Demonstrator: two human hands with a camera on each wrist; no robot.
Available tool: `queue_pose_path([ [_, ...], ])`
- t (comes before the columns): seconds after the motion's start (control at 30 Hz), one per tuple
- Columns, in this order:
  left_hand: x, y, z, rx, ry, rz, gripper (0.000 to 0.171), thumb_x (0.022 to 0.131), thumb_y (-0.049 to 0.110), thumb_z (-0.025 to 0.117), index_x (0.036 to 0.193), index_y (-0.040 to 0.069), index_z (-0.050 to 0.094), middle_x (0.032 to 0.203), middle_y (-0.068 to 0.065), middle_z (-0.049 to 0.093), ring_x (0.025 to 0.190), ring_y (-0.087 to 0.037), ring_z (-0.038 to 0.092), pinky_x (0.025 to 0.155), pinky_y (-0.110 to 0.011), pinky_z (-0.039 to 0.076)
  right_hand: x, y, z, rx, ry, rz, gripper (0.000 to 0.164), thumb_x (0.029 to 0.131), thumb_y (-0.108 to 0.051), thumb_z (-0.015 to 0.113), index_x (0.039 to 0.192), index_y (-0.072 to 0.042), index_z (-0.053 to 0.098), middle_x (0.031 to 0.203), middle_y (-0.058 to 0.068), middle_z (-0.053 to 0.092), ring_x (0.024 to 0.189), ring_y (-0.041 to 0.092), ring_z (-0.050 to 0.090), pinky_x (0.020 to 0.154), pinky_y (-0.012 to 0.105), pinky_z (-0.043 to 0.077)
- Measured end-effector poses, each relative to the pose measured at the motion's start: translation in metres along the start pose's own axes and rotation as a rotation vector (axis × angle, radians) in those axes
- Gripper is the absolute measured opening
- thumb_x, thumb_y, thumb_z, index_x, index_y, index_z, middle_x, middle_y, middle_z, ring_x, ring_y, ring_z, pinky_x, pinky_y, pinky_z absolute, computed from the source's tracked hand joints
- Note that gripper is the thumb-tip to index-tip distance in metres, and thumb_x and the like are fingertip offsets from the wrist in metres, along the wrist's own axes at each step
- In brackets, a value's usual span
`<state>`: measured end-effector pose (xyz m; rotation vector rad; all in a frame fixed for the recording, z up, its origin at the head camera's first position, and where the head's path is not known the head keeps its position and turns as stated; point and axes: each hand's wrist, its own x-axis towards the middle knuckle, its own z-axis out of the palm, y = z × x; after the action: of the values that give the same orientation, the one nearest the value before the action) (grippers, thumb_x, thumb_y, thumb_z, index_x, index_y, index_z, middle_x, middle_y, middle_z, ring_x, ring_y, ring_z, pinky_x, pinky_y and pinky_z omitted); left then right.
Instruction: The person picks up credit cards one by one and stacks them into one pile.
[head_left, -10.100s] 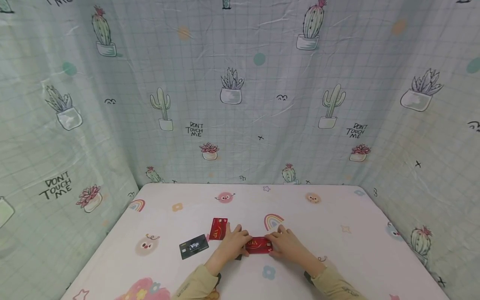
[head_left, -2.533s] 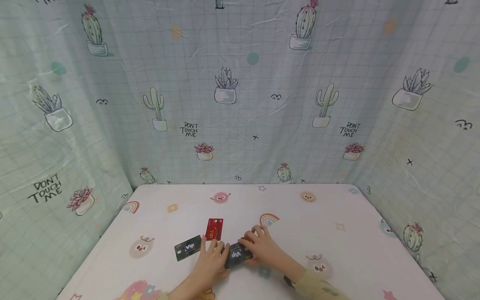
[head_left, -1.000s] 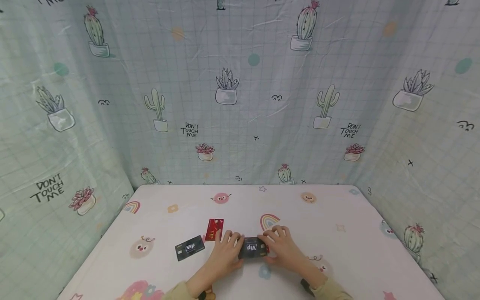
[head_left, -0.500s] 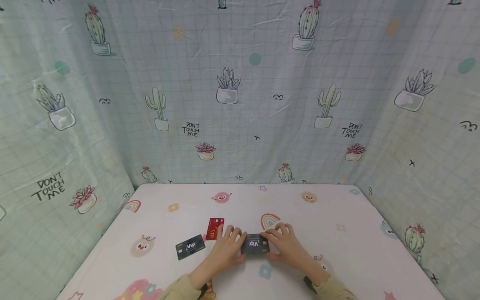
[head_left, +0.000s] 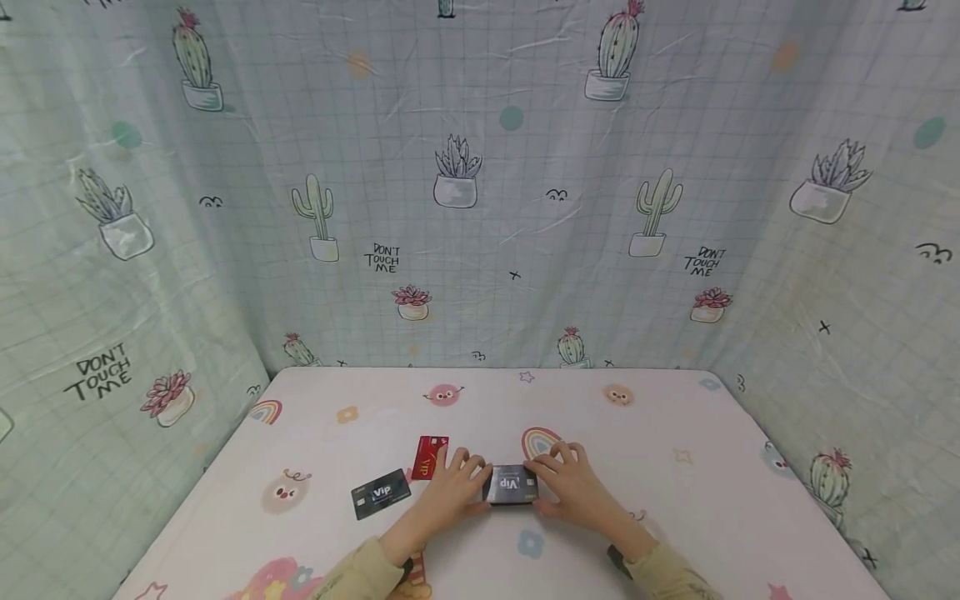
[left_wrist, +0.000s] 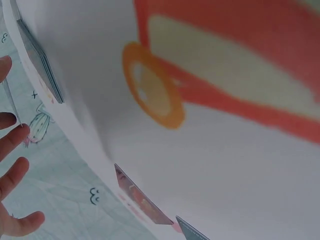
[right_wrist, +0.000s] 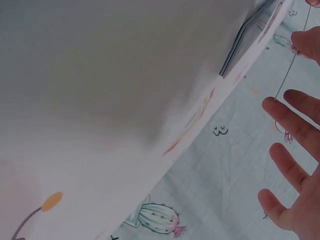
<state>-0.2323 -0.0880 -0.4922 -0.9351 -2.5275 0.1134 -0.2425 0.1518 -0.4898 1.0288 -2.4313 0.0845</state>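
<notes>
A black VIP card (head_left: 512, 483), its lettering upside down, spans the gap between both hands in the head view. My left hand (head_left: 453, 485) pinches its left end and my right hand (head_left: 572, 490) pinches its right end. The wrist views show the card edge-on, raised off the table. Beneath it lies a stack of cards (left_wrist: 42, 62), also visible as a layered stack (right_wrist: 242, 42) in the right wrist view. The remaining fingers of each hand are spread. A red VIP card (head_left: 427, 458) lies just beyond my left hand, with another black VIP card (head_left: 381, 493) to its left.
The white table (head_left: 720, 517) carries printed cartoon patterns, among them a rainbow (head_left: 540, 442) beyond the right hand. A cactus-print cloth (head_left: 480, 250) hangs behind the table and along both sides.
A red card was between the hands ten seconds ago; a black one is there now. It was tilted, then levelled. In the last second, hands and card have shifted slightly away from me.
</notes>
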Motion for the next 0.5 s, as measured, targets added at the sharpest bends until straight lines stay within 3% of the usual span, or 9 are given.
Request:
queue_pose_path([
  [0.5, 0.0031, -0.0015, 0.0063, -0.031, -0.075, 0.012, 0.05, 0.073, 0.047, 0.065, 0.114, 0.018, 0.058, 0.106, 0.001, 0.058, 0.1, -0.02, 0.045, 0.091, -0.055, 0.037, -0.0001, 0.0032, 0.0067, 0.005, -0.055, -0.013, 0.052, 0.068, -0.044, 0.069, 0.11, -0.015, 0.06, 0.101, -0.005, 0.062, 0.092, 0.016, 0.043, 0.083, 0.044, 0.033],
])
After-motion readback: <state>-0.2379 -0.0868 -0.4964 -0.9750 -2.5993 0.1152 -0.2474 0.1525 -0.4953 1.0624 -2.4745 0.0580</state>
